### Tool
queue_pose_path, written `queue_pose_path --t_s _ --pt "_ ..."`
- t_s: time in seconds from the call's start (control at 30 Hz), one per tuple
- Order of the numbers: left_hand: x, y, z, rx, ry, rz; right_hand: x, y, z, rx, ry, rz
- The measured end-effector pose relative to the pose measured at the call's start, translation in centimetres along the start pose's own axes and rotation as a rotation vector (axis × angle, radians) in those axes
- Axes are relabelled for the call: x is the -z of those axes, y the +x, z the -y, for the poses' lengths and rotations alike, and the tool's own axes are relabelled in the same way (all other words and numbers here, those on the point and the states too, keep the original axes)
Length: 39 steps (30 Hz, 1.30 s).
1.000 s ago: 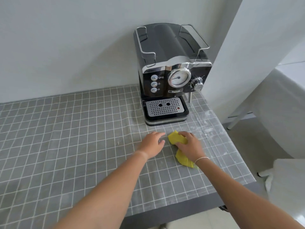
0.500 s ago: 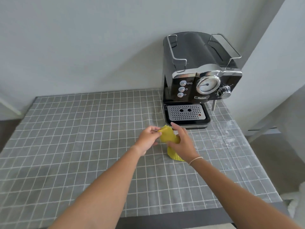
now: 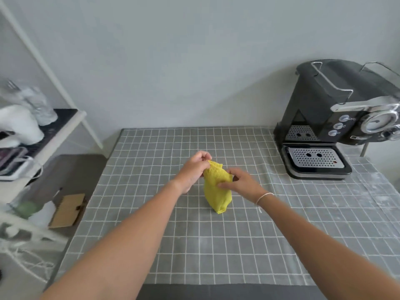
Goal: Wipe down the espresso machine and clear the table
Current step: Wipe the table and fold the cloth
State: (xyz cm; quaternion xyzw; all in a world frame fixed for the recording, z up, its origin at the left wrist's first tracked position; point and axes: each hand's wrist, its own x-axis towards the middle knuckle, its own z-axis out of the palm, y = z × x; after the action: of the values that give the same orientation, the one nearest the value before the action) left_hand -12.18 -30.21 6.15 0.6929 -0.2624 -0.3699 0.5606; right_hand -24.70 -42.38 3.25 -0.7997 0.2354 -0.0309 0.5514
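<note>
Both hands held the yellow cloth mid-table: left hand pinched its far top corner, right hand its right edge. Soft, light, floppy; prob best gripped bunched. Espresso machine stood far right.

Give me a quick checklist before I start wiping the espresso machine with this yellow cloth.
1. Yellow cloth in hand: ok, left hand pinches its top corner, right hand holds its side.
2. Cloth lifted off the checked tablecloth: cannot tell, its lower tip may touch.
3. Espresso machine in view: ok, far right.
4. Drip tray seated: ok.
5. Cloth damp: cannot tell.
</note>
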Motion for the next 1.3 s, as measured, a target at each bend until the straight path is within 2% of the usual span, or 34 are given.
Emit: queue_pose_path --t_s 0.13,0.23,0.37,0.7,0.83,0.97,1.2,1.3 --pt "5.2 -1.3 -1.0 -0.025 0.015 -0.056 -3.4 1.6 3.5 -0.010 0.177 0.078" --pt "7.9 -1.9 -2.2 -0.056 0.010 -0.101 -4.9 2.8 5.9 -0.027 0.225 0.042" --pt "10.5 -2.0 -4.9 -0.133 -0.045 -0.198 -5.1 4.9 9.6 0.018 0.415 0.013" --pt "15.4 -2.9 -12.5 -0.351 -0.168 -0.325 -3.6 7.6 20.5 0.274 0.390 -0.022" --pt "16.4 -3.8 -13.5 -0.372 -0.201 -0.313 -4.1 7.3 22.2 0.330 0.404 -0.026" --pt "16.4 -4.7 -9.8 -0.276 -0.224 -0.264 -6.1 6.4 18.9 0.257 0.397 0.029" --pt "14.9 -6.2 0.7 0.086 -0.197 -0.050 -11.1 2.7 8.1 -0.083 0.462 0.167" --pt "14.1 -6.2 3.0 0.170 -0.215 -0.050 -12.2 2.0 5.6 -0.167 0.481 0.184"
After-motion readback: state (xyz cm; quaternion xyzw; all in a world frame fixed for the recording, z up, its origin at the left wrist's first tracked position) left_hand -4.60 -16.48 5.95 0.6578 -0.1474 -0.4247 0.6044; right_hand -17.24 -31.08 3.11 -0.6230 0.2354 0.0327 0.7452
